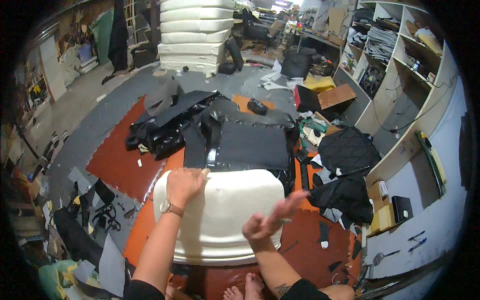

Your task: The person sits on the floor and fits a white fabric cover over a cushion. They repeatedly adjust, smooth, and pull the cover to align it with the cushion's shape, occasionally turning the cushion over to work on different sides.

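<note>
A cream foam seat cushion [230, 200] with rounded corners and a ridged near side stands in front of me. My left hand [186, 186], with a watch on the wrist, is closed at its far left edge, the fingertips mostly hidden. Over the cushion's right side my right hand [272, 219] is held up, fingers stretched out and slightly blurred, with nothing in it. Just beyond the cushion lies a black upholstery cover [252, 145], its shiny edges spread around a flat dark panel.
Crumpled black material [165, 135] lies to the left on a red-brown sheet [122, 155]. Black quilted fabric [350, 150] and scraps are heaped at the right, beside white shelving [385, 115]. Stacked cream foam blocks [195, 35] stand at the back. My bare feet [245, 290] are close to the cushion.
</note>
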Demonstrator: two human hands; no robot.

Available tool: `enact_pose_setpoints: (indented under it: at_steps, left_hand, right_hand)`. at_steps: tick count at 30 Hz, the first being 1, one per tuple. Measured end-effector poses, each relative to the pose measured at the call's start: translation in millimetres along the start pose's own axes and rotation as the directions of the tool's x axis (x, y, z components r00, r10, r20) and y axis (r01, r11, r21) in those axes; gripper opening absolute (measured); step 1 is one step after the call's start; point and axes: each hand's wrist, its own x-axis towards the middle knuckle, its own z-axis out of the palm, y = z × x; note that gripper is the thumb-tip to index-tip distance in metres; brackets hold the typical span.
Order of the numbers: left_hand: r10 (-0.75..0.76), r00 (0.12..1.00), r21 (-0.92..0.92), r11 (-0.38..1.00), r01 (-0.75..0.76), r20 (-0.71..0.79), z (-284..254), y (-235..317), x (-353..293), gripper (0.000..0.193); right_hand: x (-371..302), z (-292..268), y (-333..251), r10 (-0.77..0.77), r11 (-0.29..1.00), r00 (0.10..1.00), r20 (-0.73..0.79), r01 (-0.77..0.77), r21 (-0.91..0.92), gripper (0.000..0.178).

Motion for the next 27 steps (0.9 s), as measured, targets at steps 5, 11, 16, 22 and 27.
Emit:
enact_pose_setpoints:
  at_steps: [5,11,16,22,27]
  left_hand:
    - [-0.04,0.997,0.085,0.996,0.034,0.072,0,-4,-6,0.045]
    - [-0.006,1.0,0.008,1.0,0.006,-0.028,-5,-3,-14,0.045]
    - [-0.065,0.997,0.078,0.995,0.063,0.028,-37,-1,-24,0.042]
    - [0.012,1.0,0.084,0.996,-0.011,-0.014,-58,31,-64,0.036]
    - [0.07,0.997,0.107,0.992,-0.066,-0.041,-84,41,-100,0.046]
  right_hand:
    - [-101,12,16,-0.191,0.962,0.841,0.507,0.263,-0.073,0.071]
    - [-66,-48,21,-0.005,0.991,0.975,0.221,0.034,-0.128,0.073]
    - [-124,-51,40,0.274,0.961,0.726,0.631,-0.175,-0.215,0.086]
    - [-9,-117,38,0.337,0.922,0.903,0.265,-0.373,0.099,0.077]
    - [62,-93,58,0.283,0.925,0.776,0.564,-0.377,0.054,0.062]
